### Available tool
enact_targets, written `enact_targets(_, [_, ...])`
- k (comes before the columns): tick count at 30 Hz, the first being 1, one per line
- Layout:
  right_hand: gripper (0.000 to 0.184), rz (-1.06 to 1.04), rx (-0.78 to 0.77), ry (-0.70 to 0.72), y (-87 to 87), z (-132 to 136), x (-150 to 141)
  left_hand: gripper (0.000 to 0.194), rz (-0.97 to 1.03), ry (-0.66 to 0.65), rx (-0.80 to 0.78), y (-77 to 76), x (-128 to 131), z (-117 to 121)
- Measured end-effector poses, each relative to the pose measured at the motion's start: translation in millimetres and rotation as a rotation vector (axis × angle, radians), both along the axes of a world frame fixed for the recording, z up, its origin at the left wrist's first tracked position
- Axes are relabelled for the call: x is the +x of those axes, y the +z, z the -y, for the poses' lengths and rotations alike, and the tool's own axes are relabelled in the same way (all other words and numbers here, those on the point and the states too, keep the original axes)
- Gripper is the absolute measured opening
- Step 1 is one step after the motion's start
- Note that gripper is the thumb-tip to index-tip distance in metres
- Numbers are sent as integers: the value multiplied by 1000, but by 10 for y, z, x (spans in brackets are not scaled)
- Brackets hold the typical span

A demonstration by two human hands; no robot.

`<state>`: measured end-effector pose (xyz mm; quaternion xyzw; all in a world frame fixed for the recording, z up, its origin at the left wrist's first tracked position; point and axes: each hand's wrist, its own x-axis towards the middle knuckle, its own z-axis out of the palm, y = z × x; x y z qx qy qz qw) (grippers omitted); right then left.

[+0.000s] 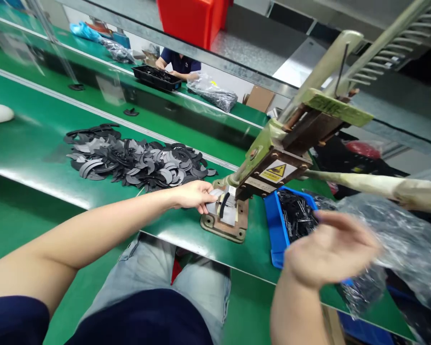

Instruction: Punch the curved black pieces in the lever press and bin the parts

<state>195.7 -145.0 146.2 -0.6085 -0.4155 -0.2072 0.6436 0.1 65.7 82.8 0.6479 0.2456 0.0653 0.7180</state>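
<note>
My left hand (194, 195) is closed, thumb and fingers pinching a flat grey piece (211, 203) at the base of a hand press. A black curved strip (224, 205) lies on the light plate (229, 216) of the press fixture, under the ram. My right hand (332, 249) is raised at the right, in front of a blue bin (276, 235) full of thin black parts (296, 215). Motion blurs its fingers, so whether it holds anything cannot be made out.
The green hand press (269, 163) leans over the bench, with a long lever (373, 184) reaching right. A heap of grey and black curved pieces (140, 163) lies left of it. Plastic bags (409, 244) sit at right. Across the belt, a person (181, 64) handles a black tray (157, 79).
</note>
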Motion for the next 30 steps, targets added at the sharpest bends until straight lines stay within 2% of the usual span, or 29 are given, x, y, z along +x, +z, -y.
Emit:
enact_targets(1, [35, 9, -106, 65, -238, 4, -106, 47, 20, -19, 10, 36, -77, 23])
enact_targets(3, [31, 16, -297, 200, -632, -4, -316, 50, 41, -55, 29, 104, -200, 81])
enact_targets(4, [31, 44, -407, 275, -766, -17, -409, 51, 46, -68, 37, 130, -244, 116])
enact_targets(6, [30, 137, -539, 387, -903, -54, -548, 53, 46, -95, 50, 160, -308, 186])
enact_targets(9, [16, 256, -556, 448, -902, -100, -632, 53, 25, -138, 66, 155, -373, 279])
enact_targets(11, [10, 286, -547, 442, -870, -107, -639, 50, 29, -91, 152, 155, -418, 337])
enact_targets(15, [8, 339, -548, 413, -851, -84, -652, 42, 67, 133, 657, 220, -492, 474])
enact_targets(17, [8, 361, -552, 404, -849, -70, -668, 39, 64, 137, 841, 257, -500, 540])
enact_targets(24, [8, 427, -560, 351, -811, -38, -661, 38, 181, 216, 1156, 246, -493, 608])
enact_targets(27, [8, 454, -574, 326, -815, -33, -650, 29, 158, 145, 1184, 220, -512, 603])
enact_targets(30, [8, 478, -593, 311, -829, -32, -655, 29, 126, 180, 1223, 193, -515, 627])
